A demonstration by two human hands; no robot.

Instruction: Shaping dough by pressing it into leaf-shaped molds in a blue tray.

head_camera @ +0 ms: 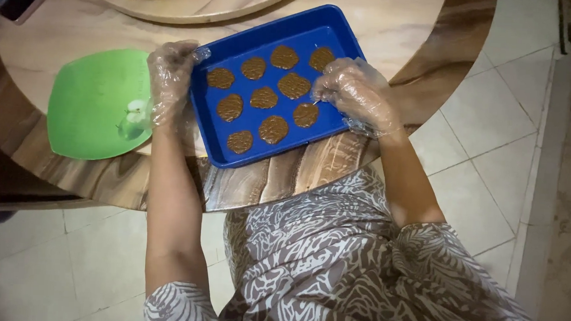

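A flexible green mat [89,104] lies at the left on the glossy wood-grain counter [394,30]. The gloved left hand [167,78] grips the left rim of the rigid blue tray [332,37]. Its flat brown cookies [274,129] look soft and fragile. The gloved right hand [356,93] pinches a thin stick over them.

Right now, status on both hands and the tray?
Left hand steadies blue tray edge. Right hand pokes thin stick at brown cookies. Green mat alongside, nothing blocking.
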